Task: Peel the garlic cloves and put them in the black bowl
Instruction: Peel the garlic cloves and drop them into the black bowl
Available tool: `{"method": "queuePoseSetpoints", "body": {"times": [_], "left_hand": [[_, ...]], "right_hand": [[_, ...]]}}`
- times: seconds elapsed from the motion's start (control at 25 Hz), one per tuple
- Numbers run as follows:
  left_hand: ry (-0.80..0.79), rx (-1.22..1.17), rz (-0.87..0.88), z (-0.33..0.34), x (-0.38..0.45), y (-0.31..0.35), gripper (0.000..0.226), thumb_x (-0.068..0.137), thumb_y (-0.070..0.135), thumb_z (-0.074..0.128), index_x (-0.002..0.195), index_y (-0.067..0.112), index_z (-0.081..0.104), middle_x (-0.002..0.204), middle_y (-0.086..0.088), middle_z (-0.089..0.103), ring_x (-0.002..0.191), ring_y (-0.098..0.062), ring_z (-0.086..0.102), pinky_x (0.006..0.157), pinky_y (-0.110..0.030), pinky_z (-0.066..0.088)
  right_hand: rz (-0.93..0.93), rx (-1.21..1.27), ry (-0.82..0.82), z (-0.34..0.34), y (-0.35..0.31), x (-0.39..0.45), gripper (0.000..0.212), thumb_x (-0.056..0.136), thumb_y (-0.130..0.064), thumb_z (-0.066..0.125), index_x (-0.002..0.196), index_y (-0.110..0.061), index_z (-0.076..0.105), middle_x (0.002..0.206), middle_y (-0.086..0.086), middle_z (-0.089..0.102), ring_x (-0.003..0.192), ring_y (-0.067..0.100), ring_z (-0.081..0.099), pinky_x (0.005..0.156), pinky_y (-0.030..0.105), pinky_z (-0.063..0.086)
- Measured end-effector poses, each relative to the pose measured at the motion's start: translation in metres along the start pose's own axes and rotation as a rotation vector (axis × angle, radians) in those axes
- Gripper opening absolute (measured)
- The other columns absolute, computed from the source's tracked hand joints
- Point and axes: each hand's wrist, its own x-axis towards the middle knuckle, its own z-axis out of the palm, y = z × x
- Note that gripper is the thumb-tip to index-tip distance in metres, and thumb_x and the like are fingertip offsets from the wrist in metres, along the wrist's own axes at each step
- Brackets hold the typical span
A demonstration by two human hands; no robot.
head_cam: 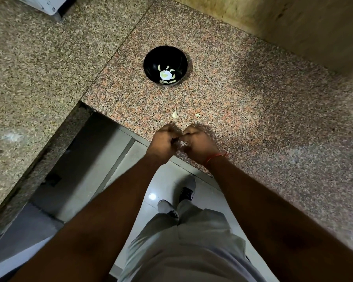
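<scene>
Head view: left hand [164, 140] and right hand [198, 142] meet above the bench [253, 102] edge, fingers curled, pinching a small clove [181, 141] between them. Bowl [151, 64] stands farther back, holding peeled cloves [166, 75]. Peel [174, 114] lies between bowl and hands.

Head view, steeply downward (near hands [181, 141])

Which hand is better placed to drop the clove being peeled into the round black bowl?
Probably the right hand: the round black bowl sits ahead, roughly centred on its knuckles. The left hand is only slightly worse placed.
</scene>
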Motion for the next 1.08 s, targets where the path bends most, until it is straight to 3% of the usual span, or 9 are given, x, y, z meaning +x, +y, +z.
{"method": "queuePoseSetpoints", "body": {"times": [0.08, 0.24, 0.4, 0.6, 0.76, 0.84, 1.0, 1.08], "left_hand": [[0.0, -0.009, 0.024, 0.001, 0.001, -0.001, 0.026, 0.072, 0.0, 0.079, 0.097, 0.009, 0.081, 0.103, -0.011, 0.07, 0.091, -0.029, 0.067, 0.08, -0.024, 0.048], [0.034, -0.095, 0.066, 0.005, -0.003, -0.008, 0.026, 0.067, -0.006, 0.08, 0.082, 0.015, 0.083, 0.092, -0.002, 0.073, 0.081, -0.021, 0.069, 0.075, -0.024, 0.055], [0.062, 0.062, 0.032, 0.009, -0.014, -0.014, 0.014, 0.079, 0.012, 0.07, 0.087, 0.019, 0.08, 0.094, 0.001, 0.073, 0.078, -0.025, 0.068, 0.071, -0.036, 0.056], [0.062, 0.117, 0.014, 0.007, -0.019, -0.013, 0.018, 0.083, 0.018, 0.064, 0.093, 0.018, 0.079, 0.097, -0.003, 0.072, 0.081, -0.029, 0.068, 0.072, -0.038, 0.056], [0.089, 0.15, -0.01, 0.01, -0.023, -0.014, 0.01, 0.081, 0.014, 0.069, 0.082, 0.016, 0.078, 0.088, -0.005, 0.071, 0.077, -0.028, 0.065, 0.07, -0.035, 0.055], [0.096, 0.166, -0.004, 0.012, -0.024, -0.014, 0.01, 0.08, 0.007, 0.07, 0.078, 0.014, 0.077, 0.084, -0.006, 0.068, 0.075, -0.028, 0.063, 0.066, -0.035, 0.053], [0.077, 0.248, -0.046, 0.018, -0.032, -0.007, 0.019, 0.074, -0.002, 0.064, 0.087, 0.01, 0.07, 0.094, -0.011, 0.064, 0.088, -0.034, 0.061, 0.067, -0.039, 0.051], [0.067, 0.281, -0.083, 0.021, -0.036, -0.002, 0.028, 0.072, -0.004, 0.064, 0.096, 0.008, 0.07, 0.104, -0.013, 0.063, 0.1, -0.033, 0.058, 0.073, -0.038, 0.049]], "right_hand": [[0.0, -0.042, 0.023, 0.004, -0.001, 0.001, 0.018, 0.084, -0.015, 0.074, 0.101, -0.013, 0.078, 0.098, 0.008, 0.06, 0.092, 0.027, 0.057, 0.076, 0.036, 0.047], [0.026, -0.107, 0.068, 0.015, 0.004, -0.004, 0.017, 0.07, 0.005, 0.065, 0.077, -0.006, 0.075, 0.083, 0.01, 0.062, 0.079, 0.032, 0.06, 0.066, 0.041, 0.054], [0.048, -0.137, 0.06, 0.012, -0.001, -0.01, 0.017, 0.061, 0.008, 0.062, 0.065, -0.008, 0.065, 0.077, 0.008, 0.059, 0.073, 0.031, 0.058, 0.058, 0.035, 0.051], [0.056, -0.2, 0.005, 0.011, -0.002, -0.016, 0.012, 0.08, 0.0, 0.061, 0.082, -0.007, 0.071, 0.092, 0.008, 0.061, 0.084, 0.028, 0.059, 0.067, 0.036, 0.047], [0.085, -0.189, 0.088, 0.019, -0.004, -0.023, 0.017, 0.064, 0.007, 0.061, 0.064, -0.01, 0.065, 0.073, 0.005, 0.054, 0.069, 0.029, 0.057, 0.055, 0.028, 0.032], [0.121, -0.201, 0.117, 0.022, -0.006, -0.027, 0.02, 0.061, 0.006, 0.061, 0.069, -0.01, 0.069, 0.074, 0.006, 0.057, 0.067, 0.03, 0.059, 0.053, 0.03, 0.043], [0.188, -0.277, 0.056, 0.026, -0.023, -0.033, 0.027, 0.075, 0.003, 0.055, 0.097, -0.004, 0.069, 0.096, 0.018, 0.067, 0.086, 0.036, 0.065, 0.072, 0.04, 0.054], [0.212, -0.186, 0.04, 0.023, -0.028, -0.029, 0.023, 0.079, 0.003, 0.053, 0.095, -0.008, 0.066, 0.101, 0.016, 0.067, 0.092, 0.034, 0.064, 0.08, 0.039, 0.055]]}}
